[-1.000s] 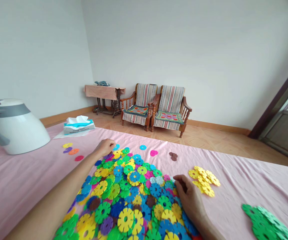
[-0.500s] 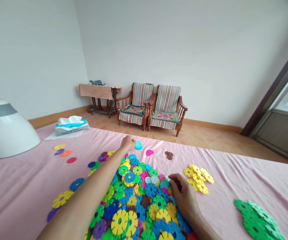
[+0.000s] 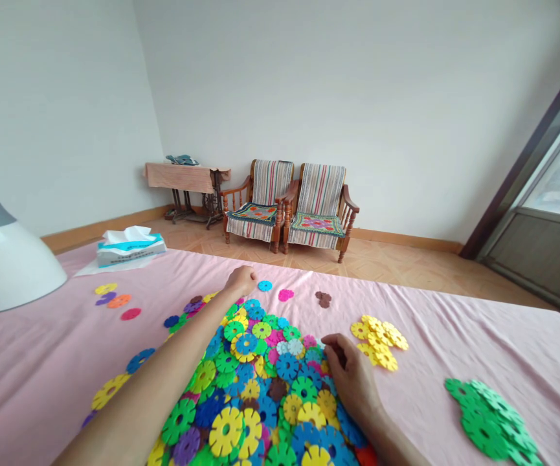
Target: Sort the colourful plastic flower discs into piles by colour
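On the pink table (image 3: pixel 41 362), the left hand (image 3: pixel 241 279) lies past the far edge of the mixed disc pile (image 3: pixel 255 382), fingers curled, just beside a blue disc (image 3: pixel 264 285). The right hand (image 3: pixel 352 378) rests curled on the pile's right edge, near yellow discs (image 3: pixel 379 338). Whether either grips anything I cannot tell.

Domestic living room. Evidence: two wooden armchairs (image 3: pixel 287 208) with striped cushions against a plain white wall; treadle sewing table (image 3: pixel 188 188) under a cloth; tiled floor (image 3: pixel 406 268) with wooden skirting. Foreground table with pink cloth (image 3: pixel 454 336), tissue pack (image 3: pixel 129 246), white kettle (image 3: pixel 2 259).
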`<act>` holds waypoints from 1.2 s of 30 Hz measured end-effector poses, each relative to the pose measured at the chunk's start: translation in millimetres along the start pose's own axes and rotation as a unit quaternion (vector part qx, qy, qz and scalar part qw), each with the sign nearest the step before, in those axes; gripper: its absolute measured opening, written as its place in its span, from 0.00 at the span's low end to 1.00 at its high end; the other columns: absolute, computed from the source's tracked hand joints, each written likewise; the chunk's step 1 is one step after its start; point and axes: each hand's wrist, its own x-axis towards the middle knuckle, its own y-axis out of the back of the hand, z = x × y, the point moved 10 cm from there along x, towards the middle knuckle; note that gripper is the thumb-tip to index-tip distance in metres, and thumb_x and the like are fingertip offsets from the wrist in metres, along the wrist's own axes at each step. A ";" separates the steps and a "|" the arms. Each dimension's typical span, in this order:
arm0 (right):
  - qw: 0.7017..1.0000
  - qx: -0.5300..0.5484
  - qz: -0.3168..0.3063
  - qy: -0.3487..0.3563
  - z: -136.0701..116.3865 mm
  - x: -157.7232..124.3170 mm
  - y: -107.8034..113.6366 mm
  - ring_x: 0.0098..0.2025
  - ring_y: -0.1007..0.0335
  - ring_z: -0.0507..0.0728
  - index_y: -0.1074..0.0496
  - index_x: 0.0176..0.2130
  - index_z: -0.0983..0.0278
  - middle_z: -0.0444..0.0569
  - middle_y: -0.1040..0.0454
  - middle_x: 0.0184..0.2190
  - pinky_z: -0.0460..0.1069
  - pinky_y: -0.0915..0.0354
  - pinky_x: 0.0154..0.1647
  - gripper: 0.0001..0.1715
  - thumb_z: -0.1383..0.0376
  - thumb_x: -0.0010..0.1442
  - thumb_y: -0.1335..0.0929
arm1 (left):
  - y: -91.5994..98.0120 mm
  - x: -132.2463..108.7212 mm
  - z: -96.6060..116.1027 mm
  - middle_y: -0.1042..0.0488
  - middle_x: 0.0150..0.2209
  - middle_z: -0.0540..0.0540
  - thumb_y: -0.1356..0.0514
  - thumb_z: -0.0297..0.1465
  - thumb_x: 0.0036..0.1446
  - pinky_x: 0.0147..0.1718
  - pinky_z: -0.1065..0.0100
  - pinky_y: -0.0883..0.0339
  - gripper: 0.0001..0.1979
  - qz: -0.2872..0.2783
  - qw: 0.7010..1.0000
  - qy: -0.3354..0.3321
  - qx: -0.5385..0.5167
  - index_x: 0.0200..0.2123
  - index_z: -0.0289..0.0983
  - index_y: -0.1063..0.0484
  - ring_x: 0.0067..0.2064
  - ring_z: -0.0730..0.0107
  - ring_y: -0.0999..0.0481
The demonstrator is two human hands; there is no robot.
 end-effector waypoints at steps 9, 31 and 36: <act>1.000 0.001 0.005 0.003 -0.7 -1.1 1.4 0.27 0.31 0.55 0.29 0.33 0.64 0.47 0.26 0.25 0.48 0.38 0.29 0.15 0.58 0.59 0.40 | -18.3 -27.6 3.6 0.29 0.48 0.43 0.42 0.34 0.62 0.43 0.57 0.29 0.14 -0.100 0.988 -0.111 0.030 0.49 0.34 0.31 0.45 0.62 0.27; 1.000 -0.012 0.008 0.012 -5.0 -0.5 2.1 0.27 0.31 0.55 0.28 0.34 0.65 0.46 0.26 0.25 0.47 0.39 0.29 0.15 0.60 0.60 0.40 | -28.2 -22.0 -2.4 0.29 0.48 0.43 0.42 0.34 0.62 0.43 0.56 0.29 0.14 -0.170 0.978 -0.119 -0.027 0.49 0.34 0.32 0.45 0.62 0.26; 1.000 -0.010 0.012 0.014 -5.7 -0.5 3.7 0.27 0.31 0.55 0.28 0.34 0.65 0.47 0.25 0.26 0.47 0.38 0.29 0.15 0.60 0.60 0.39 | -28.5 -24.2 0.6 0.29 0.48 0.42 0.42 0.34 0.62 0.43 0.56 0.30 0.14 -0.168 0.979 -0.111 -0.032 0.49 0.34 0.32 0.45 0.62 0.27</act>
